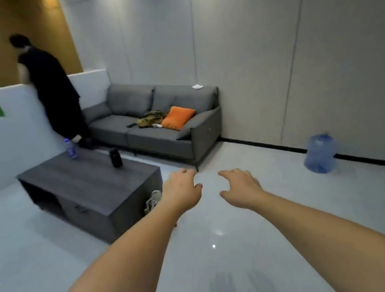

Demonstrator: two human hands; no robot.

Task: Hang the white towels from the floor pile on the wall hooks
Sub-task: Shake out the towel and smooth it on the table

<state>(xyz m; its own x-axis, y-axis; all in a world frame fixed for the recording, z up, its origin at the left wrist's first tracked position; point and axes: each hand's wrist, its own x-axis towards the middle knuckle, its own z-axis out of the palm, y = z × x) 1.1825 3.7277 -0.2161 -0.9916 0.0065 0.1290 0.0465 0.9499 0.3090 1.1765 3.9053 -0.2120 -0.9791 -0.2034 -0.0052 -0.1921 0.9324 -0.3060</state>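
Note:
Both my arms stretch forward over the glossy grey floor. My left hand [181,193] hangs loosely with fingers apart and holds nothing. My right hand [240,186] is beside it, also with fingers spread and nothing in it. No floor pile of white towels and no wall hooks show in this view. A small crumpled white cloth [197,86] lies on top of the sofa's backrest, far from both hands.
A dark coffee table [91,185] with a bottle [70,148] and a black cup [115,158] stands left of my hands. A grey sofa [157,126] with an orange cushion [177,117] is behind. A person in black [55,92] leans at a white counter. A blue water jug [320,153] sits by the right wall.

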